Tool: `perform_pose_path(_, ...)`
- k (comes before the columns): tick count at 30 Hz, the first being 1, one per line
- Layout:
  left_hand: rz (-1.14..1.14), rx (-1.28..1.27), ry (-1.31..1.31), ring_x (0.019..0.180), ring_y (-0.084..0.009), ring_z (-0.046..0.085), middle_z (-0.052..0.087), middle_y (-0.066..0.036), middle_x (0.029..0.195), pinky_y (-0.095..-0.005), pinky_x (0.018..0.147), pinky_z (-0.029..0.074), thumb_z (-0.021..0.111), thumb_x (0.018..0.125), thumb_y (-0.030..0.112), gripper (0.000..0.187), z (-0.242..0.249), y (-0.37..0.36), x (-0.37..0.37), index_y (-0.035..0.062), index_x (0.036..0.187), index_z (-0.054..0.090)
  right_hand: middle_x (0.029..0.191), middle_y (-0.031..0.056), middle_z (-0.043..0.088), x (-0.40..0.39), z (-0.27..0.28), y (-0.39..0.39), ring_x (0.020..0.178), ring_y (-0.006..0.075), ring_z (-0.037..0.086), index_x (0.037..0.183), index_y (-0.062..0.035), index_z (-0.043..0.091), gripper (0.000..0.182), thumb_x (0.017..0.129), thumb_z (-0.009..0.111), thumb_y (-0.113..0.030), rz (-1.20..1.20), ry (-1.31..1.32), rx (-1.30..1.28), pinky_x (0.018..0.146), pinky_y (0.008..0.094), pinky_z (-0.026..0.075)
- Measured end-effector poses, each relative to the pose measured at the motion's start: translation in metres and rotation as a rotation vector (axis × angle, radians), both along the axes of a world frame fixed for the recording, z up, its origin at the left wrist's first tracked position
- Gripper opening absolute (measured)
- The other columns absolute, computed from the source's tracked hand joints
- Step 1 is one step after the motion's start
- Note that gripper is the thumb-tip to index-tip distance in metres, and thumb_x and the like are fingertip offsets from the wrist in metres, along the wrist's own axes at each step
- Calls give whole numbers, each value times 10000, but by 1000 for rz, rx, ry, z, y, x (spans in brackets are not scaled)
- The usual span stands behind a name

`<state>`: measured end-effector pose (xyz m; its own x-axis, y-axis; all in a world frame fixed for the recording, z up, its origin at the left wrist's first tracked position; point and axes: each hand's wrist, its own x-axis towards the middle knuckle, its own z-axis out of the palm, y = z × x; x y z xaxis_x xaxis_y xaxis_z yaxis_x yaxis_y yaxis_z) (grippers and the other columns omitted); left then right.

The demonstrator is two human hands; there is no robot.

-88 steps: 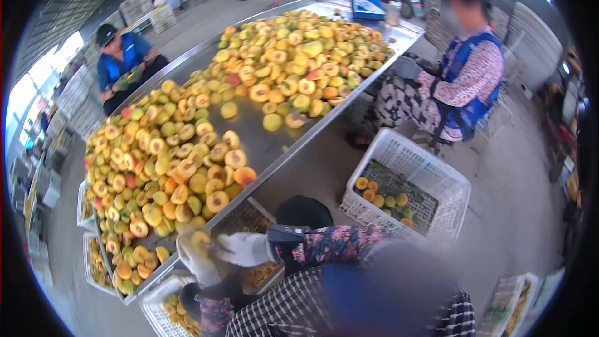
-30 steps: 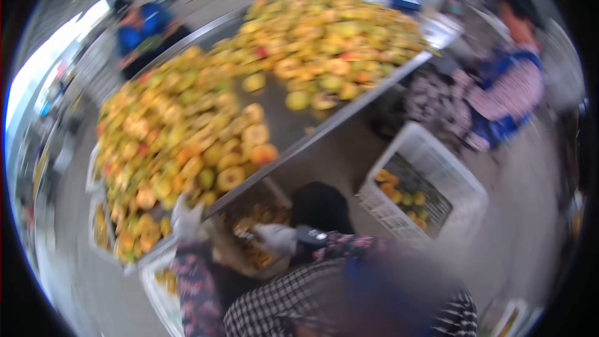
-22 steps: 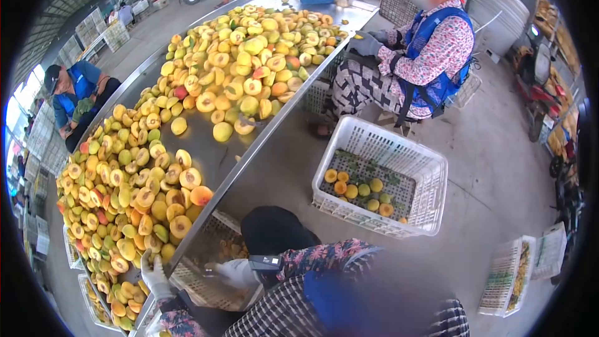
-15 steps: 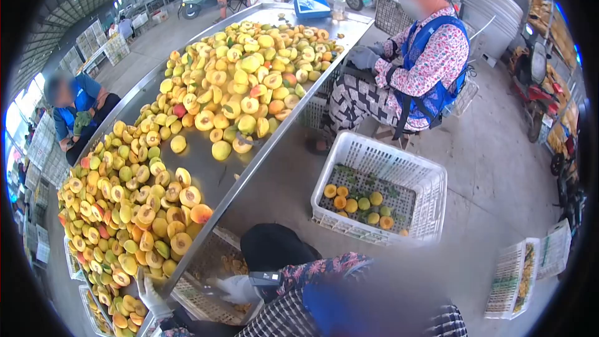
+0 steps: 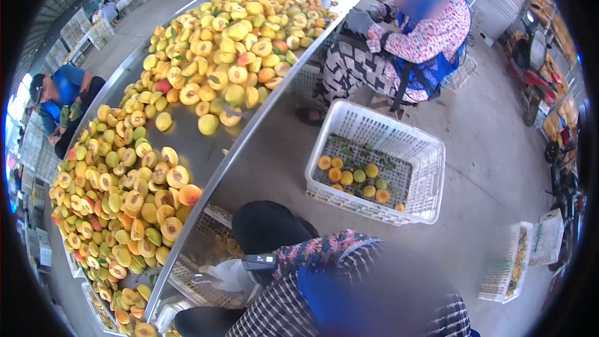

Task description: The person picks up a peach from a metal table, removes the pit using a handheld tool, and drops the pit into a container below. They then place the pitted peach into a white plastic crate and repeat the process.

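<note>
My right hand (image 5: 229, 274), in a whitish glove with a black device at the wrist, is closed over a crate (image 5: 215, 296) beside the table. A small metallic item, too unclear to name, shows at its fingertips. My left hand (image 5: 167, 317), also gloved, is low beside the metal table's rim (image 5: 206, 212); its fingers are blurred and partly hidden. Nearest to it on the table are halved yellow peaches (image 5: 134, 200), many with the cut face up. A second heap of peaches (image 5: 237, 43) lies farther up the table.
A white crate (image 5: 430, 181) holding several peaches and leaves stands on the floor at right. Beyond it sits a person in a floral top (image 5: 424, 43); another person (image 5: 68, 100) sits at left. More crates (image 5: 508, 262) and a red vehicle (image 5: 540, 81) are at right.
My left hand has moved down from the near peaches to beside the table's rim. My right hand has shifted slightly up and left. The whole view has tilted a little downward.
</note>
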<state>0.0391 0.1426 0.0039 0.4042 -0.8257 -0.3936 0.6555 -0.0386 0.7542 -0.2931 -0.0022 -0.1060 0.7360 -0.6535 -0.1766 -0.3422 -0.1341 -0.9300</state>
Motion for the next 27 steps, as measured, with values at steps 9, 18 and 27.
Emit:
perform_pose_path(9, -227, -44, -1227, 1172, -246, 556, 559, -121, 1274, -423, 1006, 460, 654, 832, 39, 537, -71, -71, -111, 78, 1331, 459, 1078, 201, 630, -13, 4, -25, 956, 382, 614, 1047, 6, 652, 267, 816, 619, -124, 36, -204, -1163, 804, 443, 533)
perform_pose_path(18, 41, -242, 188, 963, -291, 633, 629, -150, 1063, -409, 866, 527, 467, 1002, 417, 428, -50, -122, -160, 16, 1139, 531, 899, 204, 631, -3, 53, -8, 824, 396, 628, 1212, -50, 490, 323, 930, 583, -179, -95, -199, -357, 702, 436, 493)
perform_pose_path(27, 59, -256, 76, 878, -287, 650, 635, -153, 1029, -403, 791, 564, 480, 995, 440, 457, -59, -117, -167, -4, 1079, 550, 826, 198, 635, 14, 49, -2, 754, 379, 639, 1113, -9, 466, 319, 871, 608, -161, 3, 57, -644, 643, 452, 504)
